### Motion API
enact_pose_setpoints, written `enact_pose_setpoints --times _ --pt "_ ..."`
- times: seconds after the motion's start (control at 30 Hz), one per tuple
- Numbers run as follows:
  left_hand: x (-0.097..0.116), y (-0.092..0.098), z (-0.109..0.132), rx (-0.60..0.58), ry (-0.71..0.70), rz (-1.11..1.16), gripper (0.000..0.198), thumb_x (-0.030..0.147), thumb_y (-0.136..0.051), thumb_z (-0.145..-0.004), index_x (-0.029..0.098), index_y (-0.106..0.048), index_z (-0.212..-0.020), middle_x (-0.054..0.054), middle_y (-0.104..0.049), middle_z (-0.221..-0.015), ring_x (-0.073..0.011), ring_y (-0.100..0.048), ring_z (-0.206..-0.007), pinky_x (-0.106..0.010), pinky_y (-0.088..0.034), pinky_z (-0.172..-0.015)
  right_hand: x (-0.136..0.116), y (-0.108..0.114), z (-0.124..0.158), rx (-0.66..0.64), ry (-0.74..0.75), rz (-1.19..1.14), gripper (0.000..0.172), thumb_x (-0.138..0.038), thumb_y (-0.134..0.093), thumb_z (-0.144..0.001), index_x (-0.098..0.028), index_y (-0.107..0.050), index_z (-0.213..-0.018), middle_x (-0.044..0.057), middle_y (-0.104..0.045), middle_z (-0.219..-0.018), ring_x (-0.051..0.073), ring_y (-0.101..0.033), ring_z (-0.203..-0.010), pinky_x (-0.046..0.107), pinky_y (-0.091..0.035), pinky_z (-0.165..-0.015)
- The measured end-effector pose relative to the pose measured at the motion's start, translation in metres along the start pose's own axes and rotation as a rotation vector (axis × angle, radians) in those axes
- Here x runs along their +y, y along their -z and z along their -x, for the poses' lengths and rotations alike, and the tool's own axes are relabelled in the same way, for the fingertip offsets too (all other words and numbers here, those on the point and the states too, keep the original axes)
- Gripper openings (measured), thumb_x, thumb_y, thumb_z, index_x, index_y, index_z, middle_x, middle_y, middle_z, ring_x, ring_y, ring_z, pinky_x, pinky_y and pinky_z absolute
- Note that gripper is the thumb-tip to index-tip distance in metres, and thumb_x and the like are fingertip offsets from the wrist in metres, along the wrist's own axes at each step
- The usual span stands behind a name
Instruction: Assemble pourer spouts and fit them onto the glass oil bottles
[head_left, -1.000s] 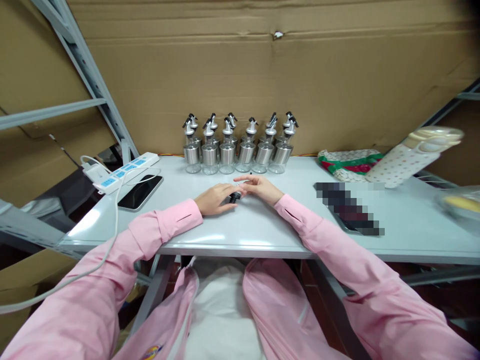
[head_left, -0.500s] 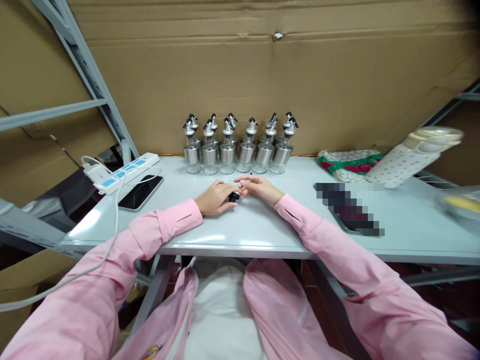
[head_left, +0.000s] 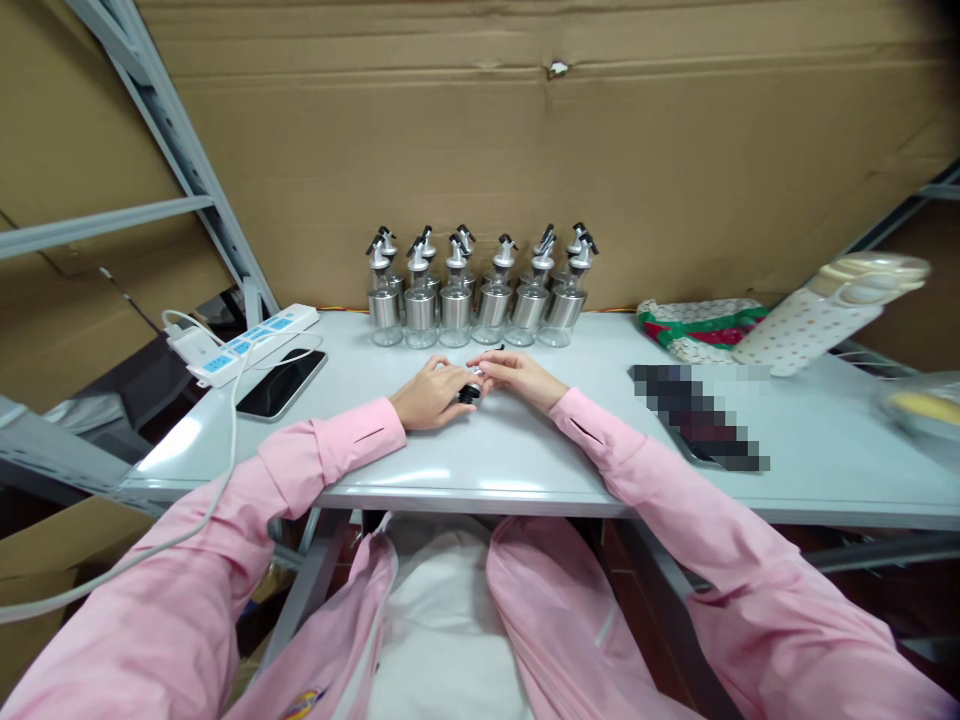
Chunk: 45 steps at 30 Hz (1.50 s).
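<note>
Near the middle of the grey-white table (head_left: 525,480), my left hand (head_left: 436,394) is closed around a small pourer top (head_left: 469,393) with a black ribbed base and a silvery upper part. My right hand (head_left: 517,376) pinches the same pourer from the other side, its fingers hiding much of it. A dark tip shows just above the right fingers. Behind my hands stand two rows of glass bottles (head_left: 456,309) with steel sleeves, each topped with a silver and black pourer.
A white power strip (head_left: 259,345) with a cable and a phone (head_left: 283,384) lie at the left. At the right are a pixelated dark object (head_left: 697,415), a patterned cloth (head_left: 697,328), a dotted cup (head_left: 810,325) and a blurred container with something yellow (head_left: 926,405).
</note>
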<state>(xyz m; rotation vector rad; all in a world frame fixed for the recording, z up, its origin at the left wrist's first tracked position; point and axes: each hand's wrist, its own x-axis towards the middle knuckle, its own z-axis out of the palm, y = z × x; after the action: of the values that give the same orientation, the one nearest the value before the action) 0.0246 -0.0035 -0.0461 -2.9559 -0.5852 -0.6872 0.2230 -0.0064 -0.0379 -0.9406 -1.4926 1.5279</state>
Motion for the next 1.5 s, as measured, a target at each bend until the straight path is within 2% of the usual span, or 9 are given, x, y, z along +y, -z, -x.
enact_pose_setpoints --times 0.4,0.67,0.83,0.9,0.97,1.07,1.17,1.33,1.5 --pt "0.0042 0.0023 -0.0008 -0.008 0.051 -0.075 0.031 0.041 -0.039 -0.090 0.018 -0.051 -0.107 -0.008 -0.067 -0.103 -0.0210 -0.062 -0.092 -0.043 -0.022 -0.095 0.0000 0.0004 -0.0002 -0.012 0.008 0.008 0.042 -0.046 -0.072 -0.063 -0.013 -0.066 -0.089 0.000 -0.067 -0.066 0.010 -0.061 -0.056 0.024 -0.046 -0.064" --pt "0.0031 0.0032 -0.0021 0.012 0.049 -0.073 0.027 0.037 -0.043 -0.085 0.018 -0.054 -0.099 -0.006 -0.069 -0.097 -0.0185 -0.062 -0.087 -0.039 -0.027 -0.092 0.0004 -0.0017 -0.0003 -0.051 0.030 0.059 0.042 -0.048 -0.071 -0.063 -0.014 -0.063 -0.087 -0.002 -0.064 -0.068 0.009 -0.060 -0.056 0.025 -0.047 -0.063" --pt "0.0007 -0.0003 -0.0010 0.095 0.179 -0.045 0.033 0.033 -0.043 -0.084 0.014 -0.045 -0.110 -0.009 -0.066 -0.100 -0.0201 -0.061 -0.087 -0.038 -0.031 -0.089 0.0019 -0.0039 -0.0017 -0.001 0.061 0.160 0.039 -0.045 -0.069 -0.067 -0.016 -0.059 -0.091 0.000 -0.063 -0.076 0.008 -0.059 -0.059 0.022 -0.045 -0.060" --pt "-0.0009 -0.0025 -0.0004 0.100 0.250 -0.019 0.034 0.037 -0.043 -0.085 0.013 -0.043 -0.109 -0.009 -0.065 -0.100 -0.0204 -0.061 -0.085 -0.038 -0.032 -0.088 0.0034 -0.0031 -0.0027 0.035 0.083 0.198 0.037 -0.041 -0.071 -0.066 -0.017 -0.057 -0.090 -0.001 -0.061 -0.074 0.008 -0.057 -0.059 0.022 -0.044 -0.057" --pt "-0.0015 -0.0038 0.0000 0.078 0.293 0.005 0.034 0.039 -0.043 -0.086 0.014 -0.043 -0.108 -0.009 -0.065 -0.099 -0.0203 -0.060 -0.084 -0.038 -0.033 -0.086 0.0049 -0.0021 -0.0035 0.018 0.108 0.218 0.036 -0.037 -0.073 -0.064 -0.017 -0.056 -0.088 -0.002 -0.061 -0.073 0.009 -0.057 -0.060 0.023 -0.045 -0.059" --pt "0.0000 -0.0025 0.0003 0.049 0.296 0.031 0.035 0.037 -0.041 -0.087 0.015 -0.041 -0.113 -0.009 -0.063 -0.105 -0.0202 -0.059 -0.088 -0.038 -0.031 -0.087 0.0065 -0.0011 -0.0040 -0.036 0.155 0.255 0.035 -0.033 -0.075 -0.061 -0.017 -0.057 -0.086 -0.001 -0.062 -0.075 0.011 -0.058 -0.066 0.027 -0.047 -0.067" --pt "0.0024 0.0013 0.0005 0.035 0.261 0.057 0.036 0.030 -0.040 -0.085 0.016 -0.040 -0.118 -0.009 -0.060 -0.112 -0.0202 -0.057 -0.093 -0.037 -0.029 -0.088 0.0071 -0.0007 -0.0038 -0.031 0.176 0.284 0.036 -0.032 -0.075 -0.059 -0.017 -0.057 -0.086 -0.001 -0.062 -0.074 0.012 -0.059 -0.067 0.029 -0.047 -0.070" --pt "0.0041 0.0045 0.0003 0.038 0.252 0.080 0.037 0.026 -0.038 -0.084 0.017 -0.044 -0.119 -0.007 -0.062 -0.104 -0.0197 -0.056 -0.090 -0.036 -0.028 -0.086 0.0071 -0.0001 -0.0035 -0.038 0.147 0.283 0.038 -0.033 -0.074 -0.061 -0.017 -0.055 -0.089 -0.001 -0.063 -0.072 0.013 -0.060 -0.066 0.030 -0.048 -0.070" --pt "0.0058 0.0027 -0.0006 0.091 0.315 0.111 0.039 0.028 -0.043 -0.082 0.016 -0.043 -0.119 -0.006 -0.062 -0.101 -0.0172 -0.057 -0.083 -0.035 -0.029 -0.086 0.0080 -0.0002 -0.0039 -0.018 0.187 0.315 0.039 -0.035 -0.074 -0.061 -0.018 -0.055 -0.091 -0.001 -0.063 -0.072 0.013 -0.060 -0.066 0.030 -0.048 -0.069"
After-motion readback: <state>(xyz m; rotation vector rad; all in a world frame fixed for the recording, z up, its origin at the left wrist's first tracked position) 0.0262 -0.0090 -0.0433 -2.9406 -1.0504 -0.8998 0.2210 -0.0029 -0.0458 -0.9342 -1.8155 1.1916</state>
